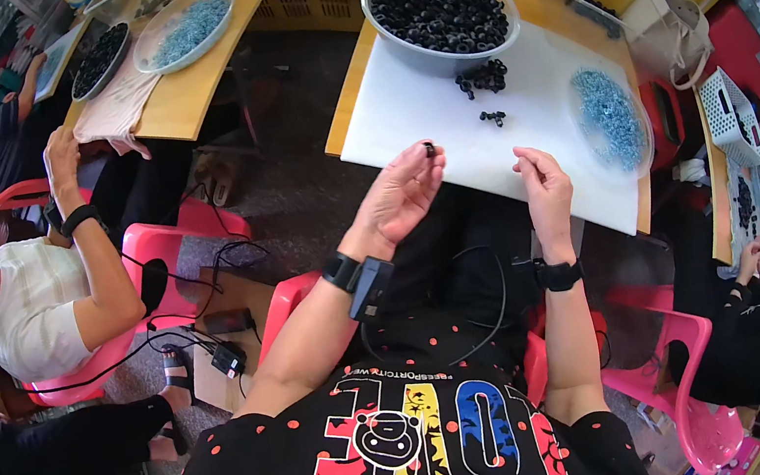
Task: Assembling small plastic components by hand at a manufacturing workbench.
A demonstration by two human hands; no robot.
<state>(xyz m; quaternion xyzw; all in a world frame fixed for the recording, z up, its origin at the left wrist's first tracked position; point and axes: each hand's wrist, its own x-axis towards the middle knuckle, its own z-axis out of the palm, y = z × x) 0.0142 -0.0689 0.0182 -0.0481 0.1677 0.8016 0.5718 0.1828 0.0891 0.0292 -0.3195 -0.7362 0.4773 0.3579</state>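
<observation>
My left hand [401, 196] pinches a small black ring-like part [429, 149] between thumb and fingertips, palm partly turned up. My right hand [547, 193] is apart from it, thumb and forefinger pressed together; whatever they may hold is too small to make out. Both hands are at the near edge of a white board [410, 113]. On the board, a grey bowl [470, 50] is heaped with small black parts [438, 4]. A loose pile of them [482, 77] and a smaller cluster [494, 119] lie in front. At the right, a clear shallow tray holds light-blue small pieces [609, 117].
A clear bin [597, 9] and a white handbag [666, 33] are at the back right. Co-workers sit on pink chairs [172, 241] at both sides. A white basket [731, 117] stands far right. Cables [207, 275] run across the left floor.
</observation>
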